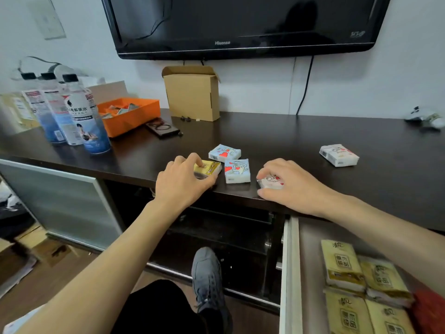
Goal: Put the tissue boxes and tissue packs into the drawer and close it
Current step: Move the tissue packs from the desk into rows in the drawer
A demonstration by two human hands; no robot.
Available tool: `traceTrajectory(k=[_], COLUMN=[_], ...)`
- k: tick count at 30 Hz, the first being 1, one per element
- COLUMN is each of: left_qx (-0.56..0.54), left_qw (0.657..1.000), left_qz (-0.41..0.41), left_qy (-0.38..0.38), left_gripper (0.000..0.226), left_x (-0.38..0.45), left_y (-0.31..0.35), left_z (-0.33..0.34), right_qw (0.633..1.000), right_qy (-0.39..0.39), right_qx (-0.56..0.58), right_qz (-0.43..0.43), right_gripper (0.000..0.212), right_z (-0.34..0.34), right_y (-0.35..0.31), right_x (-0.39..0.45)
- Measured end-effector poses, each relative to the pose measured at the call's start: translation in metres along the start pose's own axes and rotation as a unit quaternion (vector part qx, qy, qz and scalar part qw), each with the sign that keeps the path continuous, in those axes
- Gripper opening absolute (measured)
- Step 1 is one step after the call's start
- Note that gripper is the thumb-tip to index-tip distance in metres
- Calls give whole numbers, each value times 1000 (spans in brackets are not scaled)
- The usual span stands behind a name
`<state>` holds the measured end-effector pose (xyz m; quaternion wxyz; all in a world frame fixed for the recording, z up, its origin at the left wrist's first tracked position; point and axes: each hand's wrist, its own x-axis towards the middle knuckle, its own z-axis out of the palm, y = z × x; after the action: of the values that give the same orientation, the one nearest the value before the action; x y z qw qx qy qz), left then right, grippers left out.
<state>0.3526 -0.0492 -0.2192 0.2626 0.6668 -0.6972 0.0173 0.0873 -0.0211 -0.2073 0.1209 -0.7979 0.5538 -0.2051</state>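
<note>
While the pale open drawer [310, 261] below already holds yellow tissue packs [342, 263], both hands work the dark table [277, 138] edge: left hand [179, 180] fingers closing on a yellow-wrapped pack [209, 168], right hand [286, 183] fingers curled over a white heart-printed pack [272, 182]. Beyond: two blue packs [237, 171], one white pack [338, 155] far right, likely next.

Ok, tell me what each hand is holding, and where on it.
Left hand grips the yellow tissue pack at its near end. Right hand covers the white tissue pack, fingers over its top. Both still on the counter.
</note>
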Motion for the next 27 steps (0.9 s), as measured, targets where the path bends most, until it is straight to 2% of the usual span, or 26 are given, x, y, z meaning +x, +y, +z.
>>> traceTrajectory(k=[2,4,7,9,12,15,20,24,27], left_qx=[-8,-25,-63,-103,-199,-270,-230,-275,-264], left_qw=[1000,1000,998,994,977,954,943,904,881], left_qz=[2,6,9,15,58,127,197,245,299], left_qy=[-4,-3,16,41,48,-10,-135,-215,-253], left_gripper=[62,53,40,35,31,33,40,37,43], left_x=[-2,-3,-4,-5,-11,-25,-44,-65,-86], left_y=[1,0,-1,2,17,45,83,107,127], left_z=[-3,-5,-10,-16,-26,-33,-34,-31,-28], right_qw=[1000,999,999,998,997,996,994,993,992], right_qy=[-9,-18,8,16,22,15,-4,23,32], right_qx=[18,34,51,52,63,63,31,35,69], right_qz=[5,4,1,22,39,59,108,109,99], right_gripper=[35,43,53,63,66,68,62,56,52], right_z=[-4,-10,-17,-21,-27,-36,-58,-72,-79], right_y=[7,13,21,27,34,46,63,65,62], right_x=[-4,-9,-18,-23,-30,-41,-68,-100,-137])
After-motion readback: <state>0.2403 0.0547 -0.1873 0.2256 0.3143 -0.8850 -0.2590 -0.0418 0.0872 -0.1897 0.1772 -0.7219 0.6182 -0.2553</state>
